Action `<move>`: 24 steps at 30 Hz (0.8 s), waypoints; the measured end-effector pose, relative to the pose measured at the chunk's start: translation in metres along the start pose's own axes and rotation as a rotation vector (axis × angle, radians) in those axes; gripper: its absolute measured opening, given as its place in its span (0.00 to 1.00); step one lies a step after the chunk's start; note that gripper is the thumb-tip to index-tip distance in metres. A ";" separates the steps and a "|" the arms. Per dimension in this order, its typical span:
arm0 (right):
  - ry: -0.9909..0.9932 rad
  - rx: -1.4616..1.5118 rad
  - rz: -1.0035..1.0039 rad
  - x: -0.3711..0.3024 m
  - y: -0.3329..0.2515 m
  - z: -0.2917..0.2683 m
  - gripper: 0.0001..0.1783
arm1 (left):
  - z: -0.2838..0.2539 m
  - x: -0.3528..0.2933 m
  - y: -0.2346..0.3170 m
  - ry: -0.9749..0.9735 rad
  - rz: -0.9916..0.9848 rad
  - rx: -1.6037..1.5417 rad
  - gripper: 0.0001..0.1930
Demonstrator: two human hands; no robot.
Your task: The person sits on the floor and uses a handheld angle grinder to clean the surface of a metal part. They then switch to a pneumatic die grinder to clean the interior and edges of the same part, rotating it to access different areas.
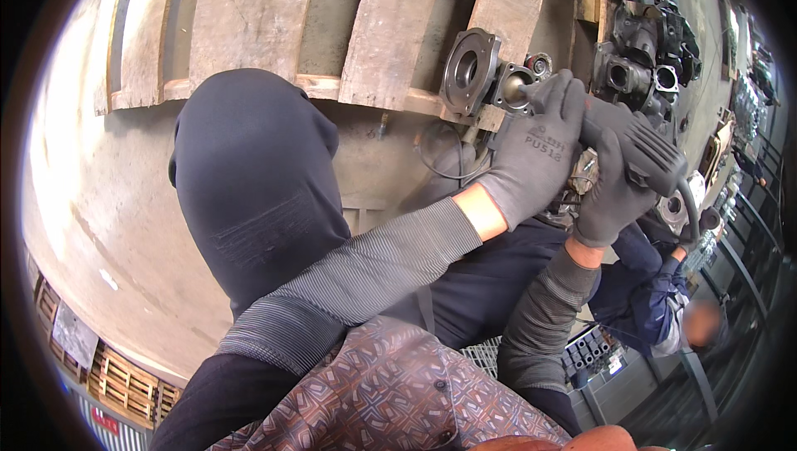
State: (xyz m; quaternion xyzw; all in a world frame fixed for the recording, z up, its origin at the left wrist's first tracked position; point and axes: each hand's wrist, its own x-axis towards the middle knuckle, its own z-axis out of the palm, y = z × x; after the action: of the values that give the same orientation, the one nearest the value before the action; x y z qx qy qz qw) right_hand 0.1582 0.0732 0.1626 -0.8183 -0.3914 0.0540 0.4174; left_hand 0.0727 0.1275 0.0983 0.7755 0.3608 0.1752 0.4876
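Grasping black corded power tool [643, 144] two-handed, in grey gloves
Clasping its front section from above with left hand [540, 148]; gripping its body with right hand [616, 190], nearer to the cord [691, 210]
Holding tool out past near edge of wooden pallet [249, 28], nose aimed at the bore of a square-flanged casting [512, 92]; can't tell if touching, partly hidden by left hand
Just left of that: round-flanged casting [470, 73]
Beyond tool, upper right: cluster of dark castings [647, 44]
Off to lower right: another person [643, 297] in dark blue clothing
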 end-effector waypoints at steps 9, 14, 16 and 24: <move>0.005 0.020 -0.012 0.001 0.003 -0.008 0.17 | -0.008 0.000 0.007 -0.075 -0.004 -0.053 0.37; 0.013 0.013 0.028 0.002 0.003 -0.012 0.29 | -0.008 -0.002 0.011 -0.090 -0.003 -0.024 0.37; 0.029 0.032 0.060 0.001 0.002 -0.013 0.30 | -0.006 -0.002 0.012 -0.018 0.054 0.058 0.36; -0.007 -0.059 -0.001 -0.002 0.000 -0.018 0.32 | -0.007 -0.001 0.014 -0.044 0.023 0.023 0.36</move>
State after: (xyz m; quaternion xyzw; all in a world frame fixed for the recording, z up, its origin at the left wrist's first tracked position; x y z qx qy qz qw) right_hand 0.1642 0.0604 0.1733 -0.8300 -0.3947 0.0450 0.3916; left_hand 0.0727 0.1275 0.1141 0.7890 0.3429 0.1595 0.4842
